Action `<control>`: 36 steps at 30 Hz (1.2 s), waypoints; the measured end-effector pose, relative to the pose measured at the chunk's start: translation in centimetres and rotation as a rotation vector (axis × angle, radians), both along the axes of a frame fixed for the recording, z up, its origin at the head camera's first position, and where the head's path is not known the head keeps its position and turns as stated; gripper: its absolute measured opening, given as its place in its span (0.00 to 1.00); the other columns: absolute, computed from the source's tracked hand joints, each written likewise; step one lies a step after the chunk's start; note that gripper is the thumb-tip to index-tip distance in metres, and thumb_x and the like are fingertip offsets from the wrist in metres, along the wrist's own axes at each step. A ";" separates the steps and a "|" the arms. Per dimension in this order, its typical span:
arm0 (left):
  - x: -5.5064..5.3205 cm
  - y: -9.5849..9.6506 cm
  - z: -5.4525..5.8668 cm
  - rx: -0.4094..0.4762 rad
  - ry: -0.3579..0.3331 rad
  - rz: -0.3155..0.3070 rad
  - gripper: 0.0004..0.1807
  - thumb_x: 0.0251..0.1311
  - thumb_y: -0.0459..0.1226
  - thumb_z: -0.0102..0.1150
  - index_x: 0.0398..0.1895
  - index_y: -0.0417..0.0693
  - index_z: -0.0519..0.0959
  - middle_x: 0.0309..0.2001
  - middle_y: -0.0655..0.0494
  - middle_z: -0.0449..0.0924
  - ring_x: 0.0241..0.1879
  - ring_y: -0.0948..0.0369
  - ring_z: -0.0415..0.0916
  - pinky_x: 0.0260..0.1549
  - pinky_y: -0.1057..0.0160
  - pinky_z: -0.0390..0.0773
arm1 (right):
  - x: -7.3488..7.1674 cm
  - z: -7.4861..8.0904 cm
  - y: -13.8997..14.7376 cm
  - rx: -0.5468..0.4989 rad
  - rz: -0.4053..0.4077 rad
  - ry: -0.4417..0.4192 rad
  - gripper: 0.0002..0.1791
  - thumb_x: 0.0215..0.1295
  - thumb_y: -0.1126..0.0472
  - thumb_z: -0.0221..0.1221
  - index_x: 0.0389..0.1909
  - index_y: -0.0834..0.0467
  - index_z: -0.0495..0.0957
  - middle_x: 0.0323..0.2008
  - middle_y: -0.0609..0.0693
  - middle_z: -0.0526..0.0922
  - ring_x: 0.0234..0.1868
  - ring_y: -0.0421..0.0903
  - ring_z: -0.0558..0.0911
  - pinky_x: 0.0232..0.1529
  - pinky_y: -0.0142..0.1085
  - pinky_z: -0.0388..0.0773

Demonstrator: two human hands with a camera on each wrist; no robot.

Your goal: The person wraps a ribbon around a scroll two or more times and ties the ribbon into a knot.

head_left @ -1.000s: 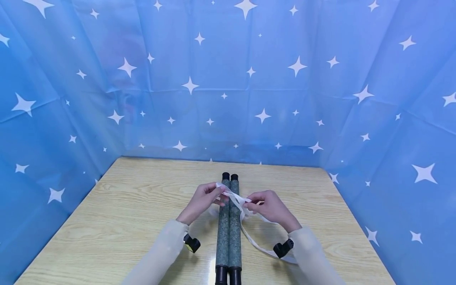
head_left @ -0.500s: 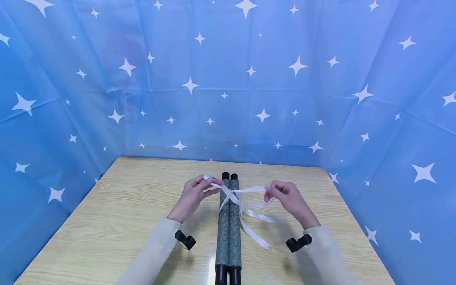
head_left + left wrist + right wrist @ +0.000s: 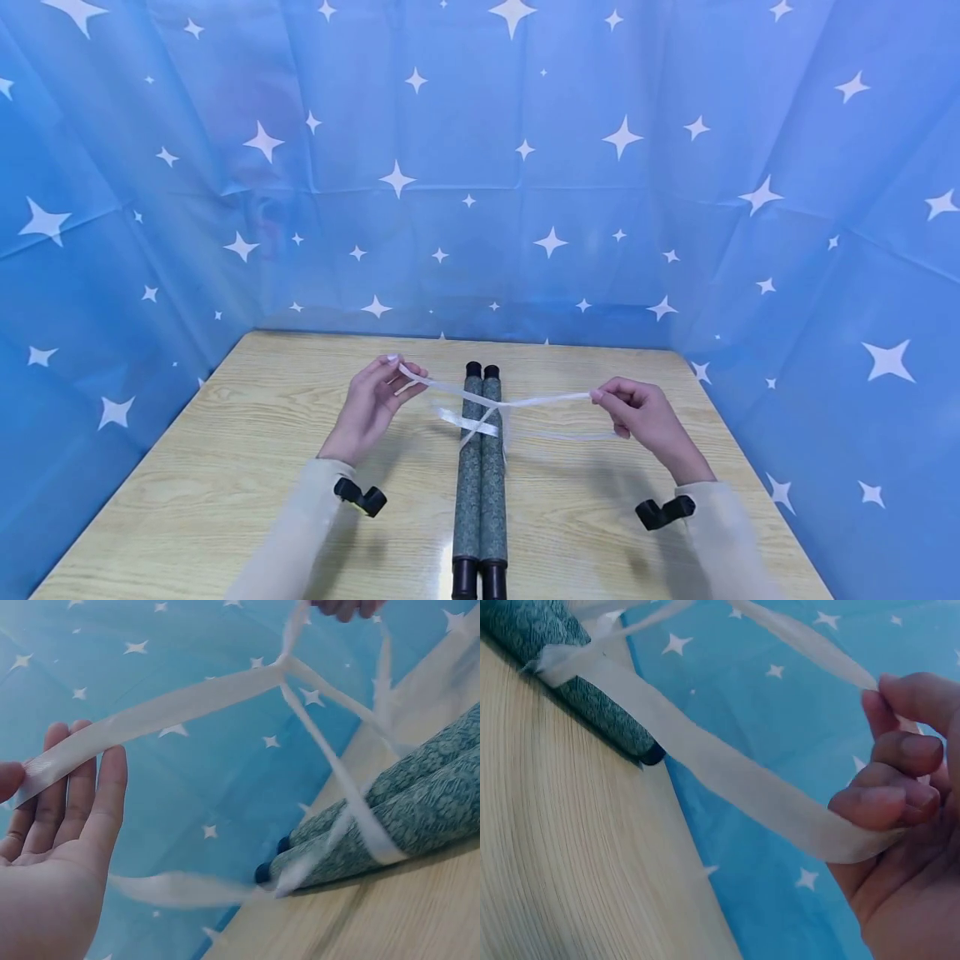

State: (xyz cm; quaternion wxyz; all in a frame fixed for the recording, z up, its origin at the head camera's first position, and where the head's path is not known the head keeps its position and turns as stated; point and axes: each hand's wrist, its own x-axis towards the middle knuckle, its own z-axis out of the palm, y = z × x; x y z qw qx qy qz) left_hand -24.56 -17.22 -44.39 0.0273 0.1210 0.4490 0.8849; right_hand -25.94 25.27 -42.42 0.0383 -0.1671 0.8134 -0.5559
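Two dark green patterned rolls of a scroll (image 3: pixel 469 492) with black end knobs lie side by side on the table. A white ribbon (image 3: pixel 547 401) loops round them and crosses above them. To the left, my left hand (image 3: pixel 367 417) pinches one length of it between thumb and fingertips, palm upward in the left wrist view. My right hand (image 3: pixel 651 422), to the right, pinches another length between thumb and forefinger. In the right wrist view its other fingers curl round a further slack length of ribbon (image 3: pixel 735 784). The lengths meet at a crossing (image 3: pixel 282 666) raised above the rolls.
The scroll stands lengthwise at the middle of a light wood table (image 3: pixel 262 467). Blue curtains (image 3: pixel 480 208) with white stars enclose the back and both sides. A small black camera sits on each wrist (image 3: pixel 360 497).
Both hands have moved apart, the left leftward and the right rightward, drawing the ribbon lengths out between them. The loose tails that lay right of the scroll have shifted. The scroll stays put.
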 end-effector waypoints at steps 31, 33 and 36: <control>2.8 -9.9 -2.1 0.051 -0.112 0.079 0.11 0.81 0.34 0.43 0.41 0.44 0.77 0.41 0.51 0.84 0.47 0.57 0.85 0.57 0.58 0.84 | 0.2 -1.6 7.9 0.376 -0.137 0.062 0.18 0.69 0.46 0.66 0.40 0.58 0.87 0.19 0.40 0.67 0.22 0.40 0.66 0.25 0.35 0.65; 3.0 -10.5 -2.4 0.071 -0.140 0.099 0.13 0.81 0.34 0.43 0.40 0.44 0.78 0.40 0.51 0.84 0.46 0.57 0.85 0.56 0.59 0.84 | 0.2 -1.9 8.2 0.377 -0.146 0.057 0.18 0.70 0.46 0.65 0.41 0.59 0.87 0.19 0.40 0.69 0.23 0.40 0.67 0.26 0.35 0.65; 3.2 -11.3 -2.9 0.065 -0.166 0.112 0.13 0.81 0.34 0.43 0.39 0.43 0.78 0.40 0.51 0.85 0.46 0.57 0.86 0.56 0.59 0.84 | 0.2 -2.2 8.7 0.373 -0.157 0.033 0.19 0.69 0.46 0.65 0.42 0.60 0.87 0.19 0.41 0.71 0.23 0.41 0.67 0.26 0.35 0.65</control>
